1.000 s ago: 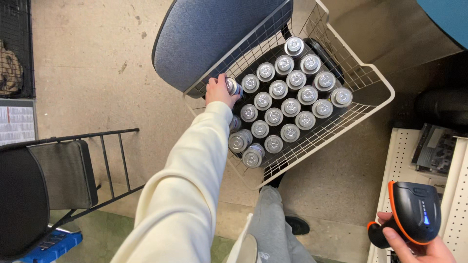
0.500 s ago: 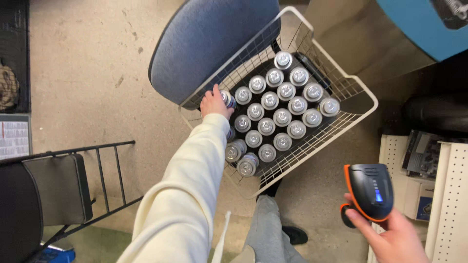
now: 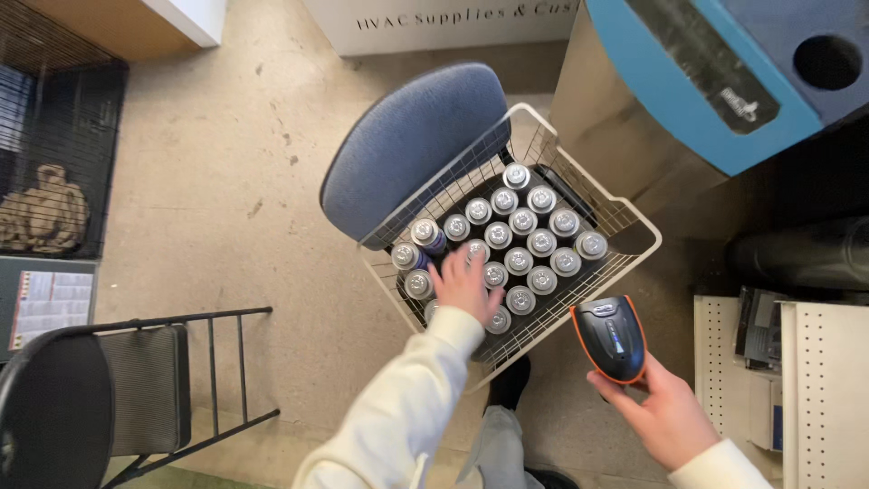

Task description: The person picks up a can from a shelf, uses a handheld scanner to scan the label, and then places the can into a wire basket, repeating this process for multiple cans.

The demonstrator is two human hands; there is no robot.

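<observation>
**Hands over a basket of cans**

A white wire basket [image 3: 625,217] sits on a blue chair [image 3: 407,145]. It is almost full of spray cans [image 3: 519,261] standing up in neat rows, with their round silver tops showing.

The left hand [image 3: 463,282] is spread flat on the cans at the near side of the basket. Its fingers are open wide and rest on the can tops. It is not gripping any can, as far as I can see.

The right hand [image 3: 665,412] is outside the basket, just past its near right corner. It is closed around a black and orange scanner [image 3: 611,337]. The front of the scanner points up toward the basket but does not touch it.

How much is done? I think the work has hardly begun or is in the middle. All the cans sit in the basket, and none is lifted out. No can looks different from the others, so I cannot tell which ones are finished.
</observation>
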